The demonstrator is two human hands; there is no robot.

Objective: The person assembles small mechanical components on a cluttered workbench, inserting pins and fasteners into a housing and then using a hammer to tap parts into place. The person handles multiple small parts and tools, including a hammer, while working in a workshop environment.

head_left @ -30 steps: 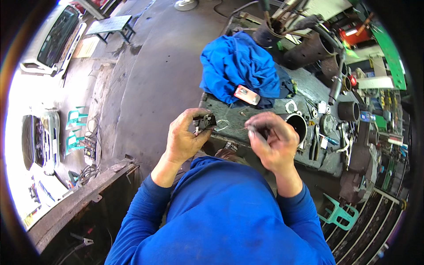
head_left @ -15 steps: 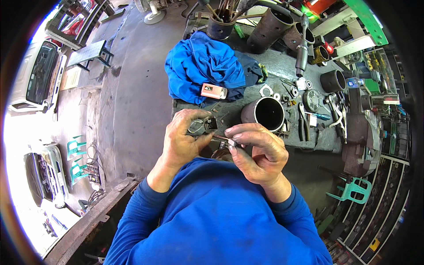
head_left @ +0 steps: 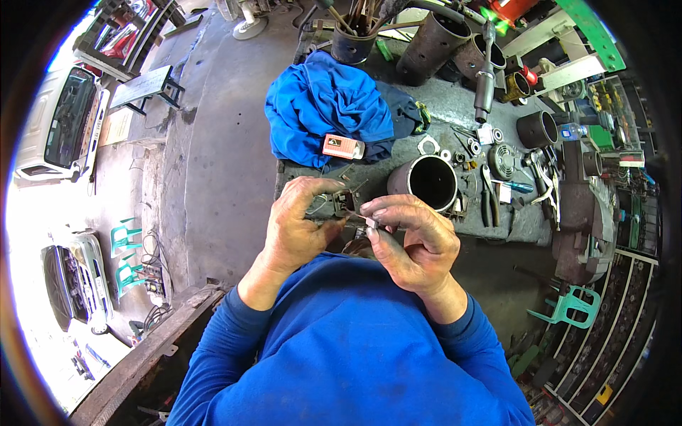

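Observation:
My left hand grips a small dark metal part in front of my chest, at the near edge of the grey workbench. My right hand pinches a thin metal piece between thumb and fingers, its tip touching the dark part. Both hands are close together, fingers nearly meeting. Blue sleeves cover my forearms. Most of the dark part is hidden by my left fingers.
A large dark metal cylinder stands just beyond my hands. A blue cloth with a small orange-and-white box lies at the back left. Pliers, washers and other cylinders crowd the bench's right. Concrete floor and parked cars lie left.
My hands have come together: the right hand moved left until its thin piece met the part in my left hand. The view shifted, bringing the bench and cylinder closer.

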